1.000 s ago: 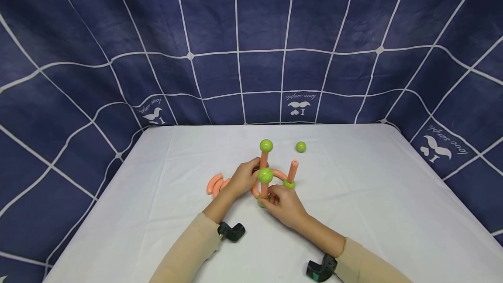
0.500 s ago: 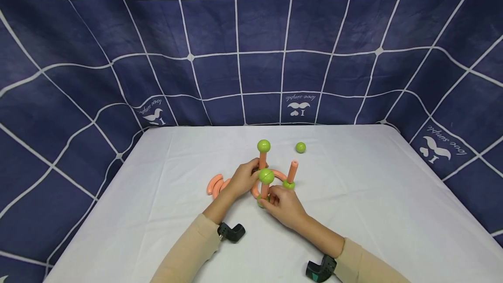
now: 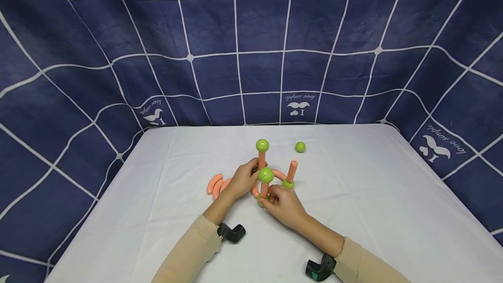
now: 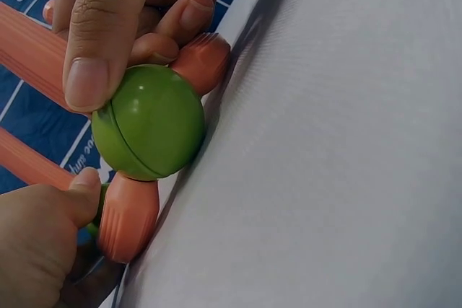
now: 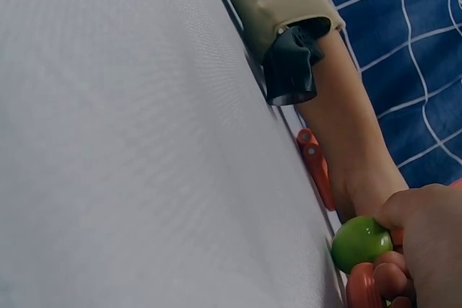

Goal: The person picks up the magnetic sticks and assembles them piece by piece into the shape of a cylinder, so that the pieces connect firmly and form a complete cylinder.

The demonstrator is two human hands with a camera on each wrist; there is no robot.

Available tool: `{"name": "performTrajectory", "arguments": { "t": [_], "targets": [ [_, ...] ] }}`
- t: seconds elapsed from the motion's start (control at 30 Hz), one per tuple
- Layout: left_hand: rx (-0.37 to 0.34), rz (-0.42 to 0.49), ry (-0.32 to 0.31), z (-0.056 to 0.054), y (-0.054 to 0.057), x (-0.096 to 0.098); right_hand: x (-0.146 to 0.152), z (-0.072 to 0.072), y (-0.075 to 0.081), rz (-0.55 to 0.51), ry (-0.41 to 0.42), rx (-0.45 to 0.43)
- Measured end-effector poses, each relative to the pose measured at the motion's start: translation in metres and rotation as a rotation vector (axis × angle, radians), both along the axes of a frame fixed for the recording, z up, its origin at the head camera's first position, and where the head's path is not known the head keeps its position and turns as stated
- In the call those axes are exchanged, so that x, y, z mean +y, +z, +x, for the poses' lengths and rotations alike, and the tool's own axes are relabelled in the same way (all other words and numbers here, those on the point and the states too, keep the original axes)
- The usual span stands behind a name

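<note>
A magnetic ball-and-rod toy stands on the table, its ring of curved orange rods [image 3: 279,174] joined by green balls. My left hand [image 3: 242,179] pinches a base ball [image 4: 150,122], thumb at the foot of the far-left upright rod [image 3: 261,160]. That rod carries a green top ball [image 3: 262,145]. At the near joint, my right hand [image 3: 286,204] pinches the base ball [image 5: 361,244] below the near upright rod [image 3: 265,190], which is also topped by a green ball [image 3: 266,175]. A third upright rod [image 3: 292,171], bare on top, leans slightly on its ball [image 3: 288,184].
Several loose curved orange rods [image 3: 214,184] lie left of the left hand, partly hidden by it. One loose green ball [image 3: 300,146] rests behind the toy. A white cloth [image 3: 385,204] covers the table, and a dark blue checked curtain [image 3: 259,25] hangs around it.
The far-left upright rod and its top ball have shifted slightly left, and the rod now stands straighter. Both hands stay in nearly the same place.
</note>
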State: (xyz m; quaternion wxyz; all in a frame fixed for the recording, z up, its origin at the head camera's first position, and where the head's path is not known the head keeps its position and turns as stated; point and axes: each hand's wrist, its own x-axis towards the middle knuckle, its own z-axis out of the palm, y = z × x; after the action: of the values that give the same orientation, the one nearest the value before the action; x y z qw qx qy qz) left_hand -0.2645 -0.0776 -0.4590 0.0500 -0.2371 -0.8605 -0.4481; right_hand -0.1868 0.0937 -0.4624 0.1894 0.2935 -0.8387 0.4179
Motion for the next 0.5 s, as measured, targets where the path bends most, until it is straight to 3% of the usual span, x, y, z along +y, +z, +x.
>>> {"name": "performTrajectory", "arguments": {
  "t": [0.27, 0.5],
  "targets": [
    [0.011, -0.067, 0.007, 0.004, 0.002, -0.004, 0.001, -0.002, 0.0, 0.006, 0.006, -0.006],
    [0.003, -0.116, 0.067, 0.013, 0.013, -0.016, 0.002, -0.001, -0.001, 0.006, 0.011, -0.01]
  ]
}}
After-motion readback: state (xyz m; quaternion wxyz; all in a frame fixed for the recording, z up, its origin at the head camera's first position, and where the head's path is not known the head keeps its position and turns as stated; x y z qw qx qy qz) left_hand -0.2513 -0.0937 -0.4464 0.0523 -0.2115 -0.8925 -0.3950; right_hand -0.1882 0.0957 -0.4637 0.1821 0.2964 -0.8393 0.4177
